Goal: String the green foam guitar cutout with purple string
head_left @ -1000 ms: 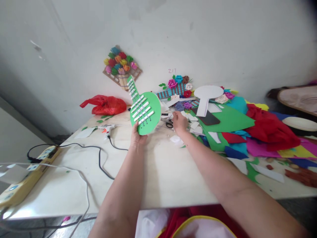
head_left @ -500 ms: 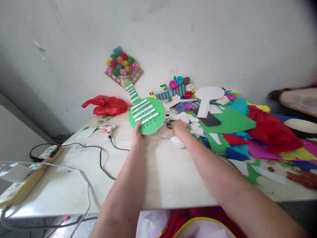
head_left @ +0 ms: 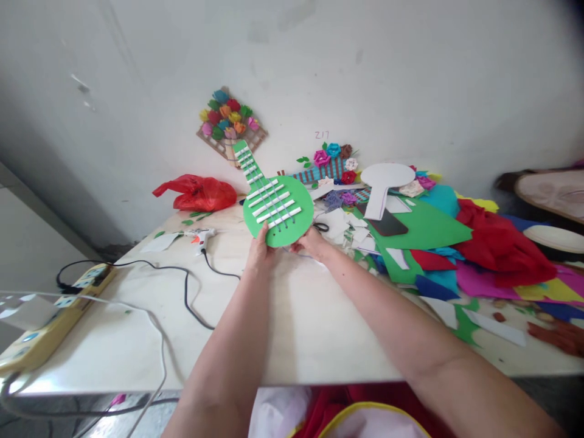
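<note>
Green lute-shaped cutout (head_left: 279, 212), crossed by white strips and thin strings, is held up above the table (head_left: 314, 328), neck tilted up and leftward. Nearest you: a cream power strip (head_left: 43, 340) along the table's left side. Next, your left hand (head_left: 261, 246) is closed on the disc's lower edge, thumb on the front face. Your right hand (head_left: 312, 244) is at the lower right rim, fingertips partly hidden; cannot tell whether they grip. Beyond, left: white glue gun (head_left: 201, 239), dark cord trailing. Right: black scissors (head_left: 322, 227) beside white scraps (head_left: 338, 222). Farther: red plastic bag (head_left: 198, 193). On the wall: bouquet of coloured flowers (head_left: 228, 115).
</note>
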`<state>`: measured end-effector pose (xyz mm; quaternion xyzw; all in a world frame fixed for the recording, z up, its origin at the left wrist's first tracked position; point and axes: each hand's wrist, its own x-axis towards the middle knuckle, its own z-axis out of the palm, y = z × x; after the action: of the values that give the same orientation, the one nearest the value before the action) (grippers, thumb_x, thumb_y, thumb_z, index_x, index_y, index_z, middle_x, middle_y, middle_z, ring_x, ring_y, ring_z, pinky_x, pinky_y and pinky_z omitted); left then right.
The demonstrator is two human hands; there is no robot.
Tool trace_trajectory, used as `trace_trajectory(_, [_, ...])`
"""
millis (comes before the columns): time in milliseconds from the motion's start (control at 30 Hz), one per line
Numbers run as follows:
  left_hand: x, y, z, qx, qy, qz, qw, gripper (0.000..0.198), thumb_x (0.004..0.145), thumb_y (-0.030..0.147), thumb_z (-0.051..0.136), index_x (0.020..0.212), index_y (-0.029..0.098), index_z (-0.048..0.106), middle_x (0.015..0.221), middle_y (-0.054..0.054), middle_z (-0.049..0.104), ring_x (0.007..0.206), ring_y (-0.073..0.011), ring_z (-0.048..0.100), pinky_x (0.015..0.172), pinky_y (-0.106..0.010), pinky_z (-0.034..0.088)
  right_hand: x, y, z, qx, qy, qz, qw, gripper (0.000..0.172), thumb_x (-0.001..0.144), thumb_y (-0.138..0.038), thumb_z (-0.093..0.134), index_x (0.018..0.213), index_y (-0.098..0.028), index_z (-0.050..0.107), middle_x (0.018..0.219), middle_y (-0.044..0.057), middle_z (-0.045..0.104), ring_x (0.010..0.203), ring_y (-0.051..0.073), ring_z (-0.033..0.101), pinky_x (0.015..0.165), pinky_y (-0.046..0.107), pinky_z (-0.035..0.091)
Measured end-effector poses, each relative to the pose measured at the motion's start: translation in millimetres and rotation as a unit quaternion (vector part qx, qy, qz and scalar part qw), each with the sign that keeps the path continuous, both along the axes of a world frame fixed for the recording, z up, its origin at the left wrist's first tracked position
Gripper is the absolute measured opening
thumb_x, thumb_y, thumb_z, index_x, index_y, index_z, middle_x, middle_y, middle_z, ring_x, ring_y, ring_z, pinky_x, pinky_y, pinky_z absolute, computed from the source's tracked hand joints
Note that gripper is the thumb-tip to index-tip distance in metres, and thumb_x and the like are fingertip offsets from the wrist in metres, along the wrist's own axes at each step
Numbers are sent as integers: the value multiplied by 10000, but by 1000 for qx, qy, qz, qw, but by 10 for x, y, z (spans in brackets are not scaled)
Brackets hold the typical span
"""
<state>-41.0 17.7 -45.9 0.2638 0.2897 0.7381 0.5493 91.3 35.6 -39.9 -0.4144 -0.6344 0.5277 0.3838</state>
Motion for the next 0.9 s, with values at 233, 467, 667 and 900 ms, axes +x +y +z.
trace_trajectory(233, [3,-11,7,-10,-25,-30,999,401,742,276,622,1119,157,557,1040,-97,653,891,-201,634,716,-283,530,-49,-38,-89,-57,106,80,990,159,588,-244,660,626,-140,546,469,-12,551,414,93,504,422,218,445])
trace_trajectory(467, [6,-46,94,-16,-102,-29,994,347,821,281,527,1135,135,549,944,-83,683,791,-155,654,718,-235,521,43,14,-92,-32,96,77,992,208,634,-328,626,611,-131,563,477,-28,503,434,78,462,413,207,390])
trace_trajectory(667, [-17,-79,146,1,-176,-3,984,307,847,236,484,1138,153,542,812,-36,697,677,-106,651,660,-175,512,31,33,15,-53,331,77,939,81,581,-161,597,531,-144,535,788,28,621,795,136,567,676,259,482])
trace_trajectory(900, [29,-104,144,-8,-179,-16,984,251,835,128,491,1070,144,577,779,-34,696,673,-101,653,675,-166,511,85,17,171,-104,442,117,883,183,672,-218,554,544,-171,432,605,-18,538,645,99,546,609,233,487])
